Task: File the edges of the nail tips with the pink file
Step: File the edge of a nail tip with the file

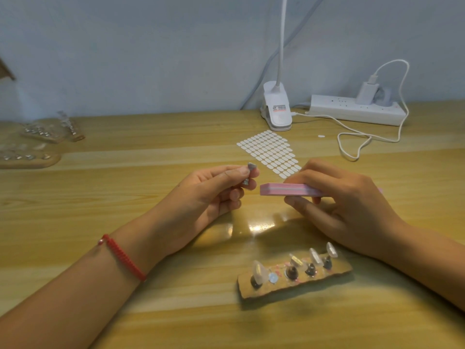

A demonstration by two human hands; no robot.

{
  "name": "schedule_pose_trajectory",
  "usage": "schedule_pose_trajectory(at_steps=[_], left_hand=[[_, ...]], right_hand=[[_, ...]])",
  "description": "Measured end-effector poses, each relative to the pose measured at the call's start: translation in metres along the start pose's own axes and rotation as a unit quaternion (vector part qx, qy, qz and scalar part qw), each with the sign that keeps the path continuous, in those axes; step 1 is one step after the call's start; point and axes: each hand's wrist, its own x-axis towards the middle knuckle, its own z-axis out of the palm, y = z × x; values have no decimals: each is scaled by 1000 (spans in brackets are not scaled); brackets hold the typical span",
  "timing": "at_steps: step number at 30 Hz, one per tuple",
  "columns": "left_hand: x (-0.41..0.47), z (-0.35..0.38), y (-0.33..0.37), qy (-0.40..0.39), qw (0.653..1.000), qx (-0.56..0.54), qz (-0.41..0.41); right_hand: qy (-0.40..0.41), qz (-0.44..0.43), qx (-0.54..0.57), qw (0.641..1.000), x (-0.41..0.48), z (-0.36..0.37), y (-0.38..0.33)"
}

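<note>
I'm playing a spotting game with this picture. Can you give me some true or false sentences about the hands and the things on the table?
1. The right hand holds the pink file. True.
2. The left hand holds nothing. False: it pinches a small nail tip on a stand.
3. The red bracelet is on the right wrist. False: it is on the left wrist.
4. A charger is plugged into the white power strip. True.
5. Nail tips stand on the wooden holder near the person. True.
</note>
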Motion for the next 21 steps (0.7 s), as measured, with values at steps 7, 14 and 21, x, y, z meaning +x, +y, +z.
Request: schedule_pose_trajectory(at_steps=[7, 14, 21], left_hand=[[-1, 1, 1, 2, 1000, 2, 0], [0, 2, 1, 3, 1000, 0, 3], [0, -1, 0, -2, 1000, 3, 0]], right_hand=[[-1, 1, -3, 1000, 0, 0, 0], [-3, 0, -4, 1000, 0, 0, 0], [-2, -1, -6, 1000, 0, -1, 0]])
